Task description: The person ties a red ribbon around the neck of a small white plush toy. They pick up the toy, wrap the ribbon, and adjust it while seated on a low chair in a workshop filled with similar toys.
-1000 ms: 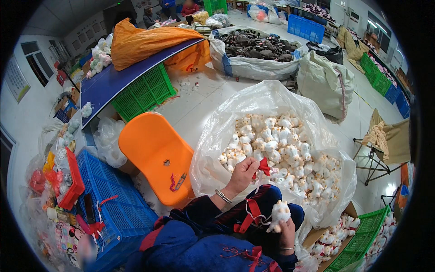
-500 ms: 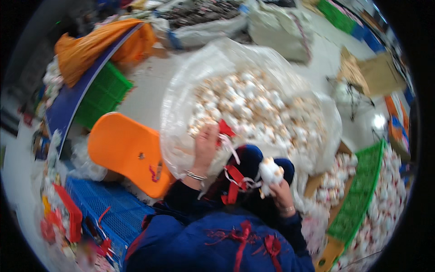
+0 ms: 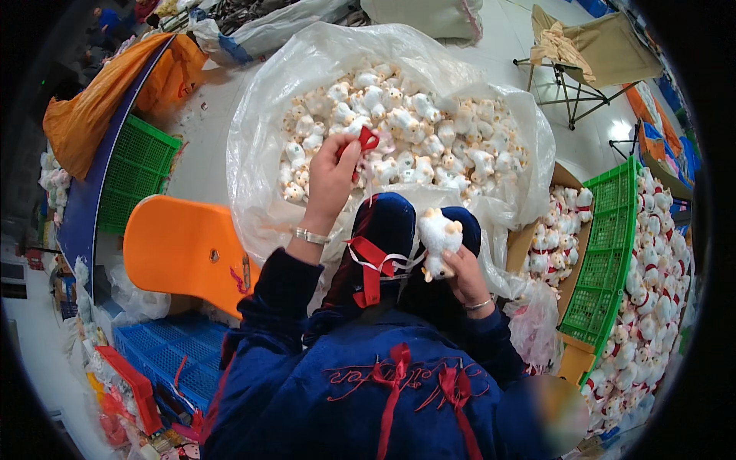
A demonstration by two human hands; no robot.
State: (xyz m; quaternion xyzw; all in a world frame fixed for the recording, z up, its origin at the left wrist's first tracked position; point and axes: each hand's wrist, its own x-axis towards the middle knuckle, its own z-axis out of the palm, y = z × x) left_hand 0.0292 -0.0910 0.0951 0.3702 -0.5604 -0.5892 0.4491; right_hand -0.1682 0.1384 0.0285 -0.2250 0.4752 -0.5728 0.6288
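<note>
My left hand (image 3: 335, 172) is closed, pinching a looped red ribbon (image 3: 368, 140) between thumb and fingertips over the near part of the toy heap. A pale strip hangs beside the ribbon. Above my right thigh, my right hand (image 3: 464, 274) grips a small white plush toy (image 3: 440, 234) with tan patches; the toy lies tilted, and its underside against the fingers is hidden. Across my lap rest red ribbon pieces (image 3: 369, 270) with a white strip. Similar white plush toys (image 3: 406, 123) fill a large translucent plastic bag (image 3: 257, 115) in front of my knees.
An orange chair (image 3: 172, 245) stands at left, with a blue crate (image 3: 172, 349) near it. Right of me are a cardboard box (image 3: 524, 238) of toys, a green crate (image 3: 606, 253) and more toys (image 3: 648, 307) wearing red. A folding stool (image 3: 606, 50) stands far right.
The head view has shifted, so the bag and knees appear higher in it. My left hand still pinches the red ribbon, now held more upright. The plush toy stays in my right hand.
</note>
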